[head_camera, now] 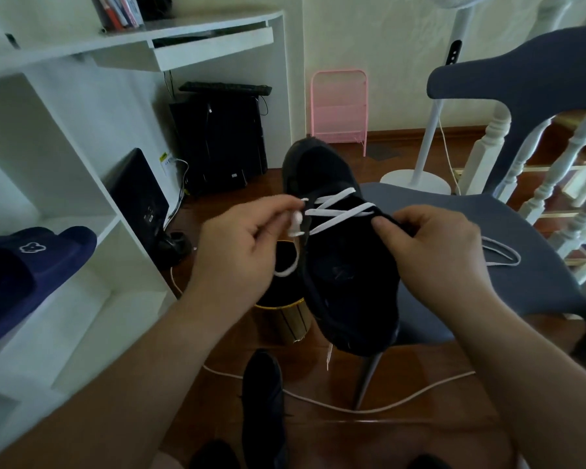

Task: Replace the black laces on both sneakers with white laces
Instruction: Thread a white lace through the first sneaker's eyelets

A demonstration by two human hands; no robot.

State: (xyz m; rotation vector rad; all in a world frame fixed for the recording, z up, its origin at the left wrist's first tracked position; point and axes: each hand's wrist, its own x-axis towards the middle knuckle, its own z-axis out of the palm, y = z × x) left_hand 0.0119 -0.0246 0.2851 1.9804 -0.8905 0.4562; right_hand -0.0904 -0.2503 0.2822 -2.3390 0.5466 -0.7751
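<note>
At frame centre, the black sneaker carries three white-lace crossings, left hand pinching the lace, right hand pinching its edge, while the second sneaker, bottom centre, seemingly waits.

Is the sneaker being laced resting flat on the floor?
No, the sneaker is held up over the grey chair by both hands.

The sneaker was black, its lace white. The chair was grey-blue. The slippers were navy. The rack was pink.
</note>
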